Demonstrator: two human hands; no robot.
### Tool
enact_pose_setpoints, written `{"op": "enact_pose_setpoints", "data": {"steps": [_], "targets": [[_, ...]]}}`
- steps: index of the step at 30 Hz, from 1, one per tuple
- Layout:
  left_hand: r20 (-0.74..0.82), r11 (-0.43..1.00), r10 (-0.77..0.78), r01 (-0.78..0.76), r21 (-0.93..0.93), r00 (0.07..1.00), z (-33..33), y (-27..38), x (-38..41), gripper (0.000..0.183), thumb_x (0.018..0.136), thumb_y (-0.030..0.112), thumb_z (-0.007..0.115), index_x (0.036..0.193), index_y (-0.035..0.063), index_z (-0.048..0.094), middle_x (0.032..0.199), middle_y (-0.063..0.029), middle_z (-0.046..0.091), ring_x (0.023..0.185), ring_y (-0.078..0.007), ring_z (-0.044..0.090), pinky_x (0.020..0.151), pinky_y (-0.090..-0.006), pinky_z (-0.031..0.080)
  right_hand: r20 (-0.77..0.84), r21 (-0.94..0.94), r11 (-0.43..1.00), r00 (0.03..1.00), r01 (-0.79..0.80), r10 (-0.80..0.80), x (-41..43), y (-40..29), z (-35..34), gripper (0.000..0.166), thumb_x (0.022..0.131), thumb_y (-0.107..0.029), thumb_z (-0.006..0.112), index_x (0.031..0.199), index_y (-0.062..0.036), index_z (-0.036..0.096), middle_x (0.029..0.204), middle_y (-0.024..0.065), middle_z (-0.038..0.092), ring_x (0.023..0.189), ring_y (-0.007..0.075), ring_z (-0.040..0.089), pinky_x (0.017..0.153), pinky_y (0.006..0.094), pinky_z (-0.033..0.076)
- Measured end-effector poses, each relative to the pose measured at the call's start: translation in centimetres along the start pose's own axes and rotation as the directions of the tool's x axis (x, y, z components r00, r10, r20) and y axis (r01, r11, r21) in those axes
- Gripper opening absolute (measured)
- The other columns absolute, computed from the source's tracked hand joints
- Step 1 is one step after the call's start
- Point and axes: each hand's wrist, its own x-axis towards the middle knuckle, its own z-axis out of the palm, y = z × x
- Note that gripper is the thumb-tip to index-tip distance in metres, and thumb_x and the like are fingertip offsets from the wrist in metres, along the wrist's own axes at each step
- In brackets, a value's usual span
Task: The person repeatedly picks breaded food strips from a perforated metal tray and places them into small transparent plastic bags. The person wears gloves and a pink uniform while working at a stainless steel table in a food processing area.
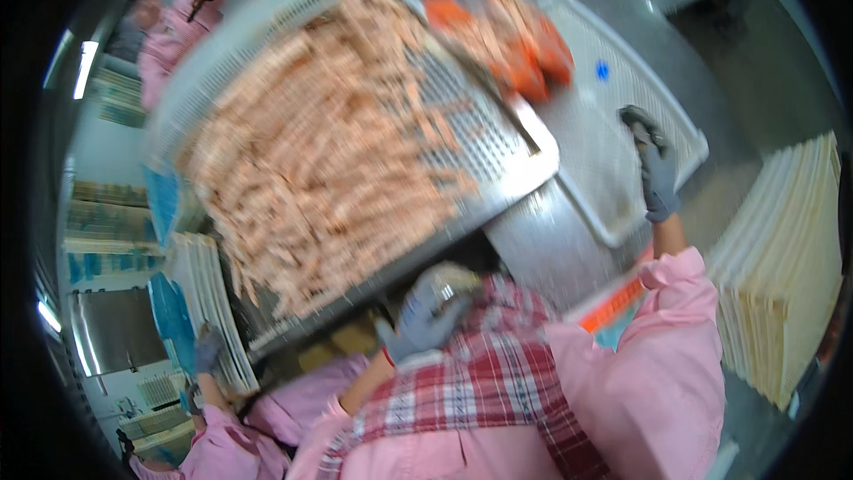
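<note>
My left hand (pixel 426 317), in a grey-blue glove, is closed around a small shiny item (pixel 453 283) close to the plaid apron; blur hides what it is. Over a white perforated tray (pixel 590 213) my gloved right hand (pixel 654 167) reaches out, with a dark object (pixel 641 123) at its fingers that I cannot identify. Left of that tray, a metal tray with a perforated bottom (pixel 533 167) bears a large heap of pale orange strips (pixel 320 167), seemingly food. Orange-and-pale pieces (pixel 520 47), blurred, lie at the white tray's far left end.
A small blue item (pixel 602 70) lies on the white tray. Stacked pale trays (pixel 773 267) stand at the right. A pale perforated basket (pixel 220 80) borders the heap. At lower left are a co-worker's gloved hand (pixel 208 350) and upright white trays (pixel 210 307); another person (pixel 170 33) is at upper left.
</note>
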Motion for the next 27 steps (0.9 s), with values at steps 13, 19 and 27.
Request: {"op": "enact_pose_setpoints", "data": {"steps": [13,19,27], "targets": [[0.263,0.943,0.269,-0.31,0.124,0.926,2.7,2.8,3.4,0.023,0.09,0.007,0.067,0.112,0.0078,0.07,0.109,-0.0113,0.068,0.108,-0.0327,0.061,0.098,-0.043,0.047,-0.136,-0.855,0.508,0.99,-0.103,-0.028,-38.7,11.8,-9.6,0.026,0.081,-0.013,0.077,0.105,-0.0087,0.067,0.118,0.0138,0.064,0.112,0.033,0.06,0.095,0.0443,0.049],[0.27,0.947,0.295,-0.319,0.048,0.916,2.1,2.4,2.0,0.021,0.089,0.005,0.066,0.11,0.0068,0.069,0.109,-0.0116,0.067,0.106,-0.0322,0.061,0.097,-0.0435,0.046,-0.083,-0.648,0.655,0.892,-0.388,0.445,-31.3,8.2,-12.5,0.041,0.069,-0.031,0.086,0.096,-0.009,0.065,0.098,0.0099,0.067,0.092,0.028,0.065,0.077,0.0398,0.053],[-0.088,0.975,0.208,-0.199,0.102,0.974,-0.8,0.1,-3.3,0.016,0.093,0.008,0.063,0.108,0.0057,0.068,0.103,-0.0128,0.066,0.098,-0.0306,0.063,0.089,-0.0412,0.05,-0.196,-0.606,0.735,0.953,-0.304,0.233,-35.2,15.1,-13.4,0.027,0.076,-0.009,0.073,0.101,0.0023,0.07,0.119,0.0152,0.062,0.109,0.024,0.06,0.086,0.0336,0.053]]}}
